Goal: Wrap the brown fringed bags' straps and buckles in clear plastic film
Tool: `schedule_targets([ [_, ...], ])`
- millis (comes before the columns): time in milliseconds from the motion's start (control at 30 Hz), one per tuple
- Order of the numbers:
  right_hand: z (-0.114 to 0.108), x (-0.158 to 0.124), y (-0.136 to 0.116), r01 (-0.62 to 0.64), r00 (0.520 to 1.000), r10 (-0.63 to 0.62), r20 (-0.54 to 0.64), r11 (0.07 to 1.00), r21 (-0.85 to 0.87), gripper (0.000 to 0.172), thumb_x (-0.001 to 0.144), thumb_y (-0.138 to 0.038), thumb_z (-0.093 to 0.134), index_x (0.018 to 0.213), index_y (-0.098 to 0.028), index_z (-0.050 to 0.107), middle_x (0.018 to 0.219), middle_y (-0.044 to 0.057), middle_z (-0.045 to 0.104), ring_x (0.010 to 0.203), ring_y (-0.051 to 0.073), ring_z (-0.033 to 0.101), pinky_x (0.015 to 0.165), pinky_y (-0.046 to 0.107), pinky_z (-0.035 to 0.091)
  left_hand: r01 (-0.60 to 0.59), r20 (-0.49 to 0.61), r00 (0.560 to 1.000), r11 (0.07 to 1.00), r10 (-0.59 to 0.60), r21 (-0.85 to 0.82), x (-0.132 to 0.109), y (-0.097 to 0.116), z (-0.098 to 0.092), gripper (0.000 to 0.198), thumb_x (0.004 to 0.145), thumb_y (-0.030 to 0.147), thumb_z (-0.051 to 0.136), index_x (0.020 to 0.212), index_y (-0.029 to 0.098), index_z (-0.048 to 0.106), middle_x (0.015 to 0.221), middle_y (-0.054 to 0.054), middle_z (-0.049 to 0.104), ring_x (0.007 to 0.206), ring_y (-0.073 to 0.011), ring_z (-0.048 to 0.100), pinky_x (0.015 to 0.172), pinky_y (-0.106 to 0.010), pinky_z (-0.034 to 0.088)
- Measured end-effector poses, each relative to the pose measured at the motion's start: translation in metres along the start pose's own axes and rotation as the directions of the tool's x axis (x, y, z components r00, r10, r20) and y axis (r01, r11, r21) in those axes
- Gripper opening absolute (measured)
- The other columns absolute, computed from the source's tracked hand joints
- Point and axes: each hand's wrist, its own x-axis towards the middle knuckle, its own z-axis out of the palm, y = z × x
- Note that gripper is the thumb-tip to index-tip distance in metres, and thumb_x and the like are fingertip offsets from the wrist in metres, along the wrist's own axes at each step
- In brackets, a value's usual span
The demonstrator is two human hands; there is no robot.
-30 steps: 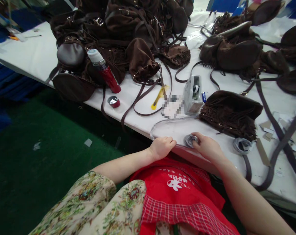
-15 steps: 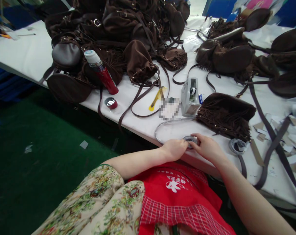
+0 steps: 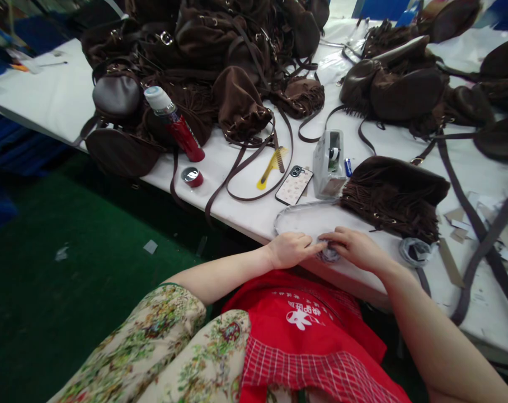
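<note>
At the table's front edge a small coil of greyish, see-through strip (image 3: 328,254) lies between my hands. My left hand (image 3: 291,249) has its fingers curled, with fingertips on the coil's near-left side. From the right, my right hand (image 3: 357,246) closes its thumb and fingers over the coil's top, partly hiding it. The fingertips of both hands meet there. A pale, thin strip (image 3: 296,208) loops on the table behind my left hand and runs towards a fringed brown bag (image 3: 399,193). A second similar coil (image 3: 417,252) sits right of my right hand.
Behind my hands are a patterned phone (image 3: 295,186), a tape dispenser (image 3: 328,165), a yellow comb (image 3: 271,169), a red tape roll (image 3: 192,177) and a red bottle (image 3: 180,131). Brown bags (image 3: 241,103) are heaped at the back. Cardboard scraps (image 3: 459,218) lie at right.
My left hand has lifted slightly and its fingertips have shifted onto the coil's top. My right hand's fingers now reach further over the coil. The view has moved slightly.
</note>
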Motion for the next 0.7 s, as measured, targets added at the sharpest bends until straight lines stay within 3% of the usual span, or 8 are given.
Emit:
schedule_targets([
  [100,-0.007,0.003,0.001,0.074,0.994,-0.069,0.084,0.995,-0.068,0.038,0.085,-0.018,0.050,0.116,-0.030,0.066,0.083,0.003,0.063,0.075,0.016,0.061,0.068,0.025,0.042,-0.023,0.030,0.999,0.999,0.024,-0.023,0.005,-0.002,-0.004,0.037,0.095,0.020,0.040,0.132,0.023,0.046,0.095,-0.006,0.062,0.077,-0.0157,0.063,0.064,-0.027,0.048],
  [167,-0.006,0.001,-0.001,0.053,0.996,-0.049,0.074,0.997,-0.062,0.037,0.086,-0.020,0.050,0.117,-0.030,0.066,0.083,0.003,0.063,0.075,0.017,0.062,0.069,0.025,0.042,0.002,0.047,0.999,0.999,0.000,-0.052,0.010,0.002,-0.003,0.029,0.094,0.020,0.042,0.122,0.020,0.053,0.096,-0.006,0.063,0.076,-0.0158,0.064,0.061,-0.026,0.048],
  [267,0.003,-0.010,-0.008,-0.148,0.987,0.147,-0.061,0.989,-0.011,0.035,0.089,-0.032,0.049,0.120,-0.024,0.063,0.093,0.006,0.067,0.079,0.019,0.063,0.073,0.028,0.045,0.073,0.047,0.997,0.992,-0.069,-0.098,0.018,0.018,0.002,0.021,0.094,0.018,0.041,0.107,0.014,0.057,0.090,-0.007,0.063,0.074,-0.0160,0.065,0.060,-0.026,0.049],
  [400,0.019,-0.024,-0.025,-0.468,0.869,0.469,-0.161,0.883,0.042,0.042,0.087,-0.042,0.049,0.125,-0.024,0.059,0.097,0.008,0.072,0.080,0.023,0.066,0.069,0.031,0.047,0.288,0.041,0.958,0.948,-0.285,-0.134,0.032,0.048,0.013,0.022,0.093,0.015,0.037,0.103,0.011,0.055,0.086,-0.008,0.063,0.070,-0.0177,0.064,0.055,-0.027,0.050],
  [500,0.027,-0.025,-0.032,-0.556,0.807,0.564,-0.175,0.826,0.094,0.041,0.089,-0.038,0.046,0.127,-0.027,0.057,0.098,0.007,0.073,0.082,0.024,0.068,0.069,0.032,0.048,0.343,0.045,0.939,0.929,-0.340,-0.142,0.036,0.057,0.019,0.024,0.094,0.015,0.034,0.105,0.011,0.055,0.088,-0.009,0.063,0.070,-0.0176,0.063,0.055,-0.027,0.050],
  [567,0.028,-0.024,-0.030,-0.534,0.819,0.549,-0.169,0.836,0.128,0.040,0.089,-0.035,0.045,0.126,-0.027,0.057,0.104,0.007,0.072,0.088,0.024,0.068,0.073,0.033,0.049,0.249,0.017,0.968,0.957,-0.250,-0.151,0.032,0.049,0.019,0.025,0.095,0.017,0.034,0.105,0.011,0.056,0.088,-0.009,0.063,0.074,-0.0169,0.063,0.060,-0.027,0.050],
  [700,0.015,-0.018,-0.015,-0.302,0.947,0.310,-0.081,0.948,0.101,0.037,0.090,-0.029,0.044,0.123,-0.027,0.060,0.106,0.005,0.070,0.091,0.021,0.065,0.080,0.032,0.048,0.021,-0.045,0.999,0.994,-0.026,-0.109,0.014,0.017,0.009,0.030,0.097,0.022,0.034,0.120,0.016,0.053,0.088,-0.007,0.063,0.078,-0.0168,0.062,0.068,-0.029,0.049],
])
